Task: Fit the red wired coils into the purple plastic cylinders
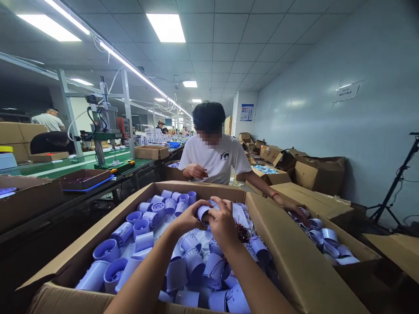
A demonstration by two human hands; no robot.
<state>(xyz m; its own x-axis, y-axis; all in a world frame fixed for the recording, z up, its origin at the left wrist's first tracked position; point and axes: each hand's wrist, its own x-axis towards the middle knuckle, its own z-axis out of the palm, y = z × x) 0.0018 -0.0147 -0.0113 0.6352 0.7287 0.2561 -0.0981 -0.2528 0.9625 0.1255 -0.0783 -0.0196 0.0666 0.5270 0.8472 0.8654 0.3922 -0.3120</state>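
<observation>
Both my hands are closed around one lavender plastic cup-shaped housing (203, 213), held above a large open cardboard box (262, 226). My left hand (189, 216) grips its left side, and my right hand (223, 220) wraps the right side and top. Beneath them the box holds many similar lavender housings (108, 250), some upright with the hollow end showing, others lying on their sides. White plastic sheeting lies among them. A bundle of thin dark red wires (242, 232) rests right of my right hand.
Across the box, a person in a white T-shirt (212, 161) reaches one hand into another box of housings (330, 237) at the right. A green conveyor bench with a press machine (106, 122) runs along the left. Cardboard boxes (319, 174) line the right wall, near a black tripod (393, 187).
</observation>
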